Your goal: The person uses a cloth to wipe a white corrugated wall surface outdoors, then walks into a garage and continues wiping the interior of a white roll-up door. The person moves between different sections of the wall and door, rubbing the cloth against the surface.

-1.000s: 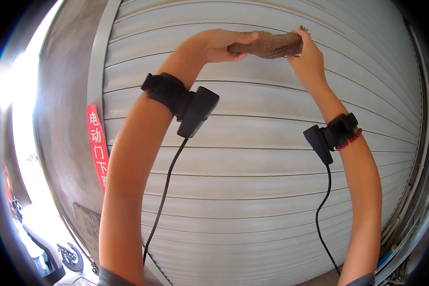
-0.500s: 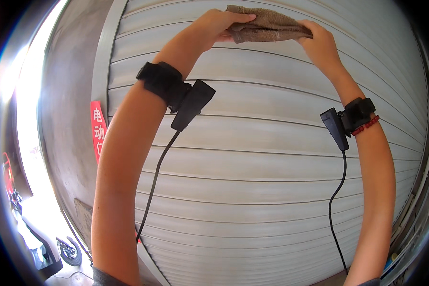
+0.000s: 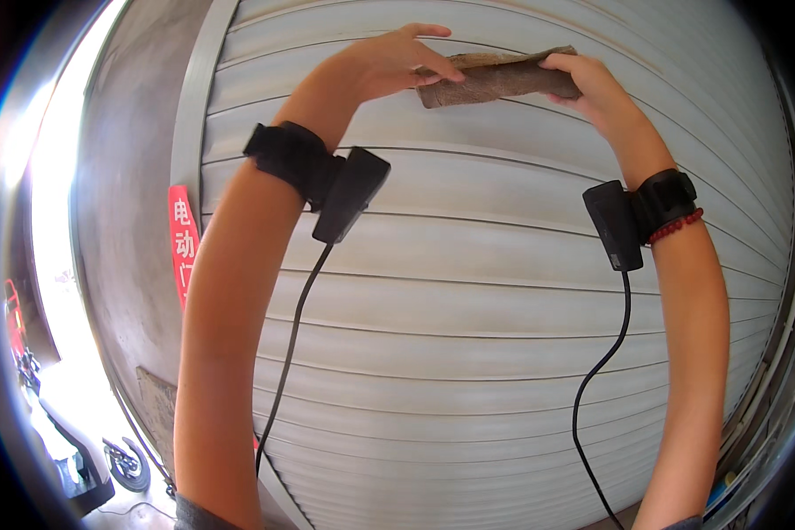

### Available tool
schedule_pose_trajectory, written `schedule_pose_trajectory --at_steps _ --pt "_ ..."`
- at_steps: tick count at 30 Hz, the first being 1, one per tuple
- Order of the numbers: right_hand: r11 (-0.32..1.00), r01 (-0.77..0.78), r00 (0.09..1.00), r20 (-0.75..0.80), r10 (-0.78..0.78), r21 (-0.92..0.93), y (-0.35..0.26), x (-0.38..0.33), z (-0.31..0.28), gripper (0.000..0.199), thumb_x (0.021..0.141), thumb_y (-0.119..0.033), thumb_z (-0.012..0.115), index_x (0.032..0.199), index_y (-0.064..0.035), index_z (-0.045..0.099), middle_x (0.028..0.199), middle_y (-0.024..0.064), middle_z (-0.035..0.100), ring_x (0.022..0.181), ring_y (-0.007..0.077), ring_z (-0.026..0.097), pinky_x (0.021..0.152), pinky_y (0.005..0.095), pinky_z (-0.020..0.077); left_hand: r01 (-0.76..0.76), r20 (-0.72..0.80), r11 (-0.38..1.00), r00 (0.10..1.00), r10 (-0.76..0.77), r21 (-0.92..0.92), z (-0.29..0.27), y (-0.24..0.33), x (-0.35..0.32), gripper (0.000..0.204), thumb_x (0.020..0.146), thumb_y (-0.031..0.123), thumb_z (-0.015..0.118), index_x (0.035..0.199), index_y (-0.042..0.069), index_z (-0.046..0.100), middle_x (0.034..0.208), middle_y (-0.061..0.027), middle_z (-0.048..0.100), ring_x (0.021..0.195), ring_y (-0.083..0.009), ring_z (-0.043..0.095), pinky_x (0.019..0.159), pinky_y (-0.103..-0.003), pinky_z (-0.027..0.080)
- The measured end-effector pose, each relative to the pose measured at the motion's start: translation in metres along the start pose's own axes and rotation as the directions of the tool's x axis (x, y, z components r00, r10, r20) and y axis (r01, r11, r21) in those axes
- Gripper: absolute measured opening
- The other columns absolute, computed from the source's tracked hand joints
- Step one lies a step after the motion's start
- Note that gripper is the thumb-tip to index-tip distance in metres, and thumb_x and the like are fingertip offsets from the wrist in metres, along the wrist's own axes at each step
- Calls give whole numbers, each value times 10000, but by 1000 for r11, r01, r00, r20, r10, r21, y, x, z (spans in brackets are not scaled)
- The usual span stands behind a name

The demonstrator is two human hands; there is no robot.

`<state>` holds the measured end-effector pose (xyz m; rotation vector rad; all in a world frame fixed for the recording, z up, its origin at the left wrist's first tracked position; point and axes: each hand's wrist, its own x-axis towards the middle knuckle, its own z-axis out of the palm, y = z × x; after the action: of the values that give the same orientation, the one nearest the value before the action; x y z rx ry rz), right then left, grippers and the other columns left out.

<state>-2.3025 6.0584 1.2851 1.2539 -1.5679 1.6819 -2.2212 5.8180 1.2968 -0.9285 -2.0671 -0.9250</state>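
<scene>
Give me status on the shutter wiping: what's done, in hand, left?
Done: cannot tell; no wiped patch stands out. In hand: left hand and right hand press a folded brown cloth against the top slats of the grey roller shutter. Left: seemingly all slats below.

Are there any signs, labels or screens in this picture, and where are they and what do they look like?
Red sign: a tall narrow strip with white characters, fixed upright on the grey wall just left of the roller shutter, partly hidden behind the left forearm.
No packages or screens show.
</scene>
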Motion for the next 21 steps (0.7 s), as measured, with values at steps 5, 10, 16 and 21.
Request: schedule_pose_trajectory --at_steps 5,10,16,21 --pt "973 222 975 -18 -221 72 9 -1 6 201 755 -110 594 950 -61 591 931 61 579 855 153 553 765 285 452 -111 -319 924 918 236 365 31 5 -3 400 749 151 668 1108 99 502 1072 -103 533 991 -196 513 787 -291 427" --pt "858 507 848 -133 -513 -81 16 -1 16 204 744 -22 547 926 -76 619 892 28 593 838 122 550 747 253 443 -357 -230 542 633 739 761 37 -3 5 330 797 198 613 1060 60 468 944 -109 594 899 -230 572 748 -336 441" --pt "830 322 905 -110 -411 -455 40 6 13 280 674 -33 551 947 -83 581 895 62 614 826 159 579 699 292 472 -137 -223 533 801 555 835 40 -27 7 315 814 171 542 1078 88 391 885 -128 612 807 -324 595 679 -390 456" --pt "784 159 894 -250 -373 -601 38 8 24 387 684 -182 589 1042 -80 483 921 85 610 901 234 560 746 339 438 160 -413 528 816 404 834 37 -14 13 270 783 249 565 1033 159 518 826 -108 623 756 -306 600 648 -378 469"
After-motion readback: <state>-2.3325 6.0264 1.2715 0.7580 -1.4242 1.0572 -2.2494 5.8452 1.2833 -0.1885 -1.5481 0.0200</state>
